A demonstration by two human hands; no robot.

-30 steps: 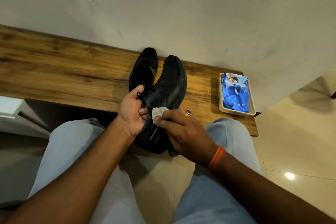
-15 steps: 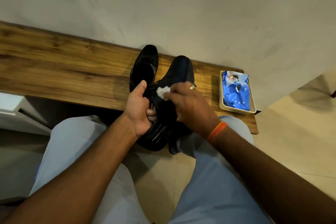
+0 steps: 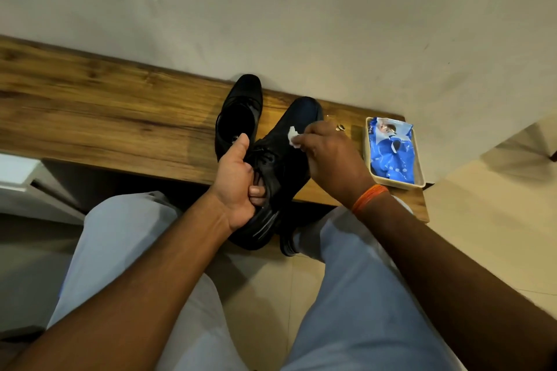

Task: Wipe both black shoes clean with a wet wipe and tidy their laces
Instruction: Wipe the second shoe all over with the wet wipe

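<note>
My left hand (image 3: 239,181) grips a black lace-up shoe (image 3: 283,172) at its opening, fingers curled inside, holding it tilted above the bench edge and my knees. My right hand (image 3: 330,156) pinches a small white wet wipe (image 3: 294,137) and presses it on the shoe's upper near the toe. The laces (image 3: 265,159) lie loose by my left thumb. The second black shoe (image 3: 241,117) stands on the wooden bench (image 3: 105,111), toe toward the wall, just left of the held shoe.
A cream tray (image 3: 419,172) at the bench's right end holds a blue wet-wipe pack (image 3: 391,153). A pale wall runs right behind the bench. My knees in light trousers sit below, over a beige tiled floor. A white unit stands at the left.
My right hand slid the wipe from the shoe's heel side up along the upper toward the toe. The left hand kept its grip, with the shoe shifting slightly.
</note>
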